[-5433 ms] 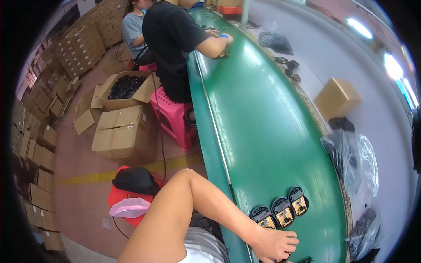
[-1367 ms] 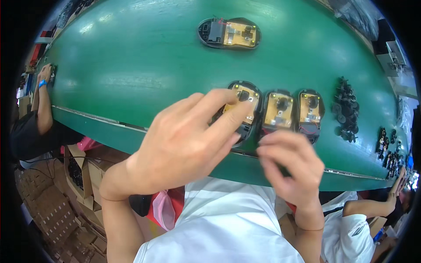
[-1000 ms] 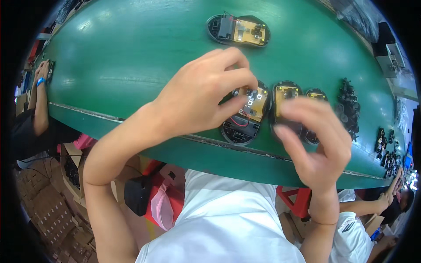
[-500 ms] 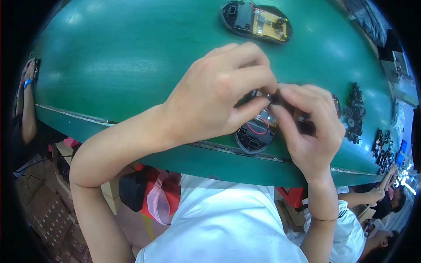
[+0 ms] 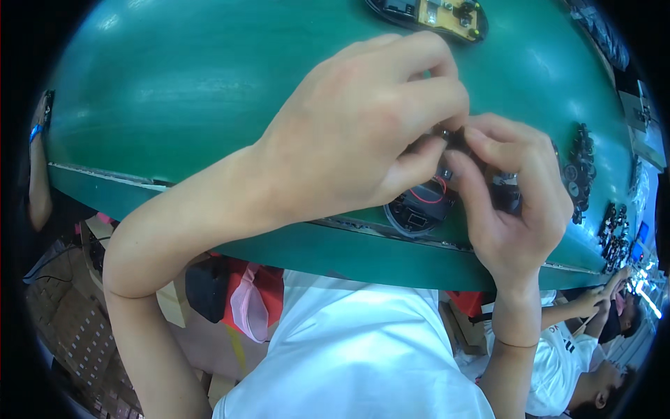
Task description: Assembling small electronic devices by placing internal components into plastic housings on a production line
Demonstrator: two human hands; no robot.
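Observation:
My left hand (image 5: 370, 126) and my right hand (image 5: 523, 181) meet fingertip to fingertip, both pinching a small dark part (image 5: 453, 137) whose kind I cannot make out. Just beneath them is an open black oval housing (image 5: 417, 213) with a red wire looping inside it. It lies by the table's near edge, its far portion covered by my fingers. Beyond my hands, at the upper border, another black housing (image 5: 399, 10) of like shape holds a tan circuit board (image 5: 450, 17).
Black small parts (image 5: 581, 171) lie in a row on the green table (image 5: 195, 84) to the right, with another dark cluster (image 5: 614, 234) past them. A co-worker's arm (image 5: 40, 181) rests at the far left. Someone in a white shirt (image 5: 564, 366) sits at the right.
Both hands sit slightly higher and farther right in the picture, still pinching together. The whole view has shifted, so the far housing is now partly cut off at the top.

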